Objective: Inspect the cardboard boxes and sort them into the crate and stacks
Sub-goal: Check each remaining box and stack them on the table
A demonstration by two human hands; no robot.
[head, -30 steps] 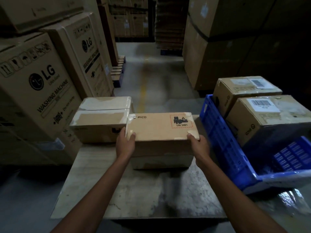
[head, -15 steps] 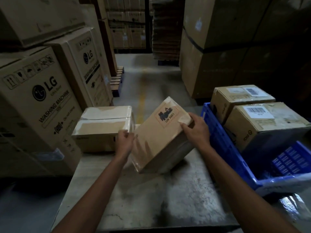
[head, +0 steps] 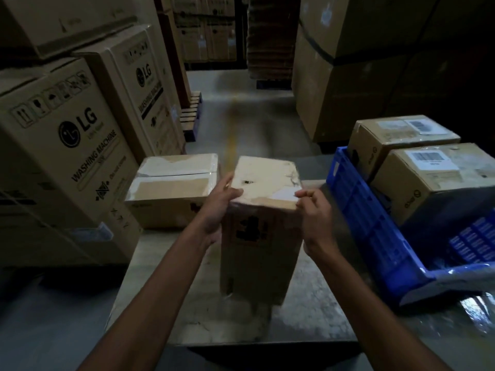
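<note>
The left hand [head: 218,210] lies flat against the left side of a cardboard box [head: 258,245], fingers fairly straight and thumb hooked over the top edge. The right hand [head: 316,218] grips the box's upper right corner, its fingers curled over the top edge. The box stands on end between the hands, a dark printed mark on the face towards the person and a worn, taped top. Its lower end is down at the tabletop [head: 187,303], but I cannot tell whether it rests there.

Just beyond the left hand, a taped box [head: 171,188] lies flat on the tabletop, close beside the held one. Farther left stand tall LG washing machine cartons [head: 67,145], hemming in that side.

To the right of the right hand, a blue crate [head: 375,231] sits tilted at the tabletop's edge. It holds two labelled boxes, the nearer box [head: 439,183] and the farther box [head: 401,140], touching one another.

Ahead of the hands an aisle floor [head: 241,108] with a yellow line runs between a pallet [head: 191,116] on the left and large stacked cartons [head: 348,76] on the right.
</note>
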